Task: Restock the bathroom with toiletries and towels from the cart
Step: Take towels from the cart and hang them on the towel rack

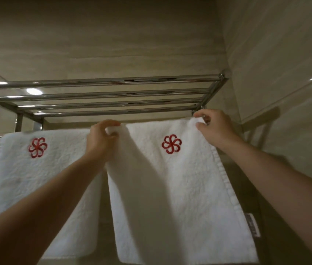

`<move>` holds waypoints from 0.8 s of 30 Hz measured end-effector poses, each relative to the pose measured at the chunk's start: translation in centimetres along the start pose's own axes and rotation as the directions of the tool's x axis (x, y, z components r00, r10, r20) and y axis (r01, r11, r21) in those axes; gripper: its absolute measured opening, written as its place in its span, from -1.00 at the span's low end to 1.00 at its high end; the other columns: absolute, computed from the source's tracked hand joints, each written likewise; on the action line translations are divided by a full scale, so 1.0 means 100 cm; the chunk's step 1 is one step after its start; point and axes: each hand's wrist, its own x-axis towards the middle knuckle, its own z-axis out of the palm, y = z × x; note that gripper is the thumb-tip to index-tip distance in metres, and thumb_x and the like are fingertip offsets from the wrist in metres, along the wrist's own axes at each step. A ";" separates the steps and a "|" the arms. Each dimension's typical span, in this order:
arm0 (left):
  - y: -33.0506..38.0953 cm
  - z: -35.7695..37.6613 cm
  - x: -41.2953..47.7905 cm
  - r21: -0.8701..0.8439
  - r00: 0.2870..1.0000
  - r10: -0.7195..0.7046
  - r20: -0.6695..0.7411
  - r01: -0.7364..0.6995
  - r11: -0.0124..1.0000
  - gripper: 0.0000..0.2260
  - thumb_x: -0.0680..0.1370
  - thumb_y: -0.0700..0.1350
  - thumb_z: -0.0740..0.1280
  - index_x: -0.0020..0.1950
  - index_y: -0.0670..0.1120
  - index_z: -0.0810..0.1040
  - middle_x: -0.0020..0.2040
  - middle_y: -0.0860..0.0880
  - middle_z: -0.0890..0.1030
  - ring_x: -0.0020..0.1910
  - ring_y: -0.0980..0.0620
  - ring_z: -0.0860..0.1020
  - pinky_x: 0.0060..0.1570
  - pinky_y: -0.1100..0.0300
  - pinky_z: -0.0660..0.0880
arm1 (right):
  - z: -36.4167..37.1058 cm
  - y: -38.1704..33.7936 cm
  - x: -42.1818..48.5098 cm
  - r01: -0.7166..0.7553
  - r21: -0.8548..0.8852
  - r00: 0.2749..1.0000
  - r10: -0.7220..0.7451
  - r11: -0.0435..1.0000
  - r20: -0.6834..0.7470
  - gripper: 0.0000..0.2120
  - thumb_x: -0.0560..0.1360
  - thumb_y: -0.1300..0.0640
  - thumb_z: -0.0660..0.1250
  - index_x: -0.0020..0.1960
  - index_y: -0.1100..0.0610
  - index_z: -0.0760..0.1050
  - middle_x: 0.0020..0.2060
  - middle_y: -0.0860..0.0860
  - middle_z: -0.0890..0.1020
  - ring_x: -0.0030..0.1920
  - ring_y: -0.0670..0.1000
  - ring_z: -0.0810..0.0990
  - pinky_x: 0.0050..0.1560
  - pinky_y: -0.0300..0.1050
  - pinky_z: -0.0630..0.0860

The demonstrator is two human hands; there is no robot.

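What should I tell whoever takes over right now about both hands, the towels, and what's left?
Left hand: grips the right towel by its top left corner.
Right hand: pinches its top right corner.
Left towel: hangs from the towel rack, red logo facing out.
Done: one towel hung; the second is held up at the rack's lower edge, not yet released.
Left: probably level it, let go, then fetch the remaining items; the cart is not in view.

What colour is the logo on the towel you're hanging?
Red, a flower-like swirl on the white towel; clearest in the head view.
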 end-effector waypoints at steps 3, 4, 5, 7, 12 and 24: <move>0.005 0.001 0.021 0.108 1.000 0.008 -0.013 -0.006 0.994 -0.75 0.57 -0.20 0.22 0.20 0.00 0.54 0.25 -0.11 0.49 0.08 -0.07 0.47 0.02 0.11 0.45 | 0.003 -0.005 0.013 -0.003 -0.059 1.000 0.001 0.998 -0.028 -0.71 0.53 0.24 0.27 0.23 0.11 0.52 0.15 0.07 0.59 0.09 0.02 0.54 -0.05 -0.22 0.38; 0.005 0.001 0.027 0.171 1.000 0.011 0.000 -0.011 0.985 -0.76 0.57 -0.16 0.22 0.19 0.02 0.54 0.25 -0.10 0.50 0.11 -0.09 0.48 0.08 0.08 0.44 | 0.004 -0.006 0.016 -0.007 -0.090 0.999 0.004 0.996 -0.037 -0.72 0.53 0.24 0.27 0.23 0.11 0.52 0.14 0.08 0.59 0.10 0.05 0.55 -0.06 -0.21 0.39; 0.005 0.003 0.033 0.253 1.000 0.017 0.019 -0.022 0.967 -0.77 0.57 -0.12 0.21 0.18 0.05 0.54 0.24 -0.08 0.51 0.16 -0.12 0.47 0.18 0.02 0.41 | 0.005 -0.007 0.019 -0.018 -0.119 0.999 0.013 0.993 -0.039 -0.72 0.53 0.23 0.26 0.22 0.09 0.53 0.14 0.09 0.59 0.10 0.07 0.55 -0.04 -0.17 0.43; 0.008 0.005 0.039 0.408 0.998 0.010 0.068 -0.037 0.912 -0.77 0.59 -0.08 0.17 0.19 0.06 0.53 0.23 -0.07 0.51 0.24 -0.14 0.42 0.32 -0.01 0.23 | 0.008 -0.007 0.022 -0.047 -0.181 0.999 0.043 0.982 -0.028 -0.75 0.55 0.19 0.25 0.21 0.08 0.53 0.14 0.09 0.59 0.12 0.11 0.54 0.11 -0.02 0.48; 0.007 0.012 0.040 0.659 0.980 -0.063 0.188 -0.078 0.748 -0.65 0.63 0.05 0.01 0.22 -0.04 0.48 0.20 -0.14 0.53 0.26 -0.12 0.41 0.41 -0.07 0.06 | 0.009 -0.001 0.025 -0.062 -0.463 0.996 0.086 0.884 0.029 -0.75 0.58 0.12 0.12 0.11 0.12 0.55 0.08 0.11 0.59 0.15 0.16 0.45 0.17 0.04 0.32; 0.000 0.002 0.001 0.622 0.887 0.243 0.393 -0.451 0.640 -0.62 0.61 0.05 0.05 0.40 -0.04 0.27 0.43 -0.07 0.31 0.43 -0.06 0.22 0.45 -0.08 -0.04 | -0.009 -0.002 0.000 0.094 -0.542 0.992 -0.030 0.835 0.125 -0.66 0.61 -0.01 -0.02 0.26 0.09 0.38 0.24 0.09 0.46 0.25 0.13 0.34 0.18 0.02 0.26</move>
